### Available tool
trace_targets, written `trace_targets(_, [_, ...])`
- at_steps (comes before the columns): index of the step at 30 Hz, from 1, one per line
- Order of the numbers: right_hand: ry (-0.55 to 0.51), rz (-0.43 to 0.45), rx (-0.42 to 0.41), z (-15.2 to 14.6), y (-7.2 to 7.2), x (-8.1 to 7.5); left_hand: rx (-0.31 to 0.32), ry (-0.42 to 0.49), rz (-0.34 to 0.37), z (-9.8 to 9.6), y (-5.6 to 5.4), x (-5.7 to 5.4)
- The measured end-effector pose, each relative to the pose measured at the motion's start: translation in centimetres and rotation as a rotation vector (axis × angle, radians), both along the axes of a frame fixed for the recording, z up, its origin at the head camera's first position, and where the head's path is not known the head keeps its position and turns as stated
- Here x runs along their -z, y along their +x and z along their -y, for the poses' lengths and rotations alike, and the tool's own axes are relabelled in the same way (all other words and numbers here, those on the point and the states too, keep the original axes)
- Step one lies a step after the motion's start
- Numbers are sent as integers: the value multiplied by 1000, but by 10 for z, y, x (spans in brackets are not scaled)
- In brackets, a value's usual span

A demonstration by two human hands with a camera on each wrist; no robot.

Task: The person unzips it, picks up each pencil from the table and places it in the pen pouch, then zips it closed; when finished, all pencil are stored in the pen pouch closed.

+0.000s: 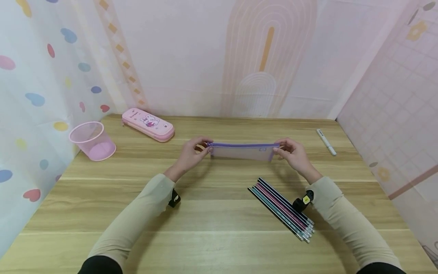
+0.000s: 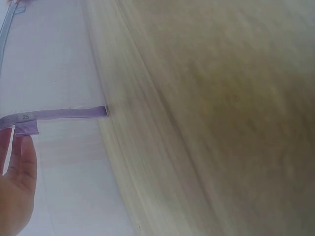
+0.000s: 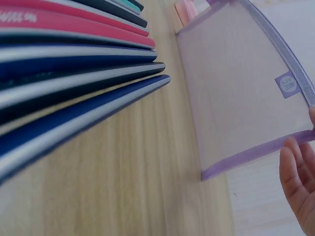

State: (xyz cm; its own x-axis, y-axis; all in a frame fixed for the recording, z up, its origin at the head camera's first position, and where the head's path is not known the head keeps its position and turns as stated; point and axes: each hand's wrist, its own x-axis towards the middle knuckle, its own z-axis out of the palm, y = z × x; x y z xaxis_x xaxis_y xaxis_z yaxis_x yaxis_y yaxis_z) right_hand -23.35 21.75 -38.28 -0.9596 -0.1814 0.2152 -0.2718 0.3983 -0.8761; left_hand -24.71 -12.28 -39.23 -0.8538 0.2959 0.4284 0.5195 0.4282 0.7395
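Observation:
A see-through mesh zip pouch [image 1: 239, 152] with purple edging hangs upright between both hands, just above the wooden table. My left hand [image 1: 191, 154] pinches its top left corner by the zip end; the left wrist view shows a small tag marked 25 beside those fingers [image 2: 28, 162]. At the opposite top corner my right hand [image 1: 295, 155] pinches the purple edge. The right wrist view shows the pouch's mesh side [image 3: 236, 88] and a square label near the zip. Nearer the body, several pencils [image 1: 280, 209] lie in a slanted bundle below my right wrist.
A pink pencil case [image 1: 148, 123] with a rabbit print lies at the back left. Left of it stands a pink see-through cup [image 1: 97, 146]. A white marker [image 1: 326, 142] lies at the back right. Printed curtains [image 1: 191, 57] border the table [image 1: 212, 239].

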Motion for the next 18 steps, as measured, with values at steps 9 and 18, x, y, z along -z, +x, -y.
trace_targets(9, [90, -227, 251, 25, 1, -10, -15, -13, 3, 0, 0, -1])
trace_targets(18, [178, -623, -21, 110, 2, -16, -30, -4, 7, 1, 1, -2])
